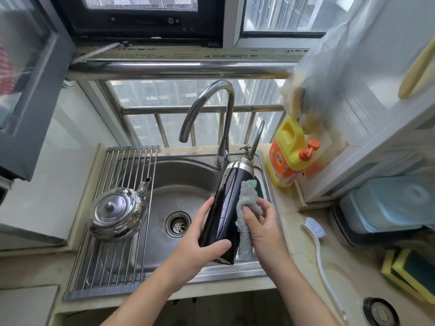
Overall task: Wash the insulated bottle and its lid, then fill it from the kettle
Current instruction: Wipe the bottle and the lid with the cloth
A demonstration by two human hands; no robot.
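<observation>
1. The bottle [220, 208], dark and glossy with a silver band at its neck, is held tilted above the right half of the sink [179, 175]. Its neck points up and away toward the tap [211, 100].
2. The left hand [197, 241] grips the bottle near its base, with the fingers along the left side and the thumb wrapped across the front.
3. The right hand [263, 229] pinches a grey cloth [247, 198] and presses it against the bottle's right side. The cloth hangs down alongside the bottle.
4. I cannot tell whether a lid sits on the neck.
5. The kettle [117, 212], shiny steel with its lid on, stands on a roll-up rack [113, 262] laid over the sink's left part, well apart from the bottle.
6. The drain [177, 224] shows in the basin between the kettle and the bottle.
7. On the surface [306, 278] to the right stands a yellow and orange soap jug [286, 156]. A white brush [316, 234] lies nearer, and yellow sponges [409, 271] lie at the far right.
</observation>
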